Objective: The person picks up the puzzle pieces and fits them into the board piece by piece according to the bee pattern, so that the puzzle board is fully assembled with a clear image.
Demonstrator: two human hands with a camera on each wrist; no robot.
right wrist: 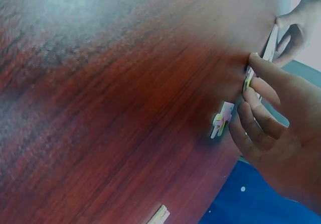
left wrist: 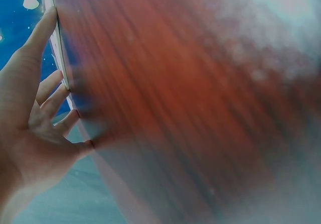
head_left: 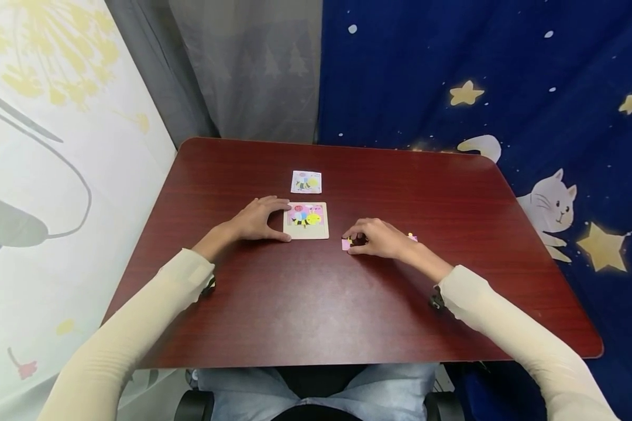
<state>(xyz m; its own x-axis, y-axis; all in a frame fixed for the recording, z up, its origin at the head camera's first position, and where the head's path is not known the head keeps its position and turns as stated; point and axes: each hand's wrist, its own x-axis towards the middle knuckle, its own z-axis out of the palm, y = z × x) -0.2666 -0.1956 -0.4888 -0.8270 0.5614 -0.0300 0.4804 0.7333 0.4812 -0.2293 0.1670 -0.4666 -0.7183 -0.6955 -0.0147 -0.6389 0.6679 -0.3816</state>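
Note:
A square wooden puzzle board point(head_left: 309, 233) with a bee picture lies on the table. My left hand point(head_left: 258, 219) holds its left side, thumb at the near corner and fingers at the far corner. To the right of the board, my right hand point(head_left: 379, 238) pinches a pink and yellow puzzle piece point(right wrist: 248, 77) between thumb and fingers, low over the tabletop. Another pink and yellow puzzle piece point(right wrist: 223, 117) lies below the curled fingers in the right wrist view. A further piece point(head_left: 412, 237) shows just beyond the right wrist.
Behind the board lies a small picture card point(head_left: 306, 182) with the same bee. The dark red table point(head_left: 305, 304) has a patterned wall at its left and a blue curtain point(head_left: 400, 70) behind it. One more piece point(right wrist: 159, 215) appears low in the right wrist view.

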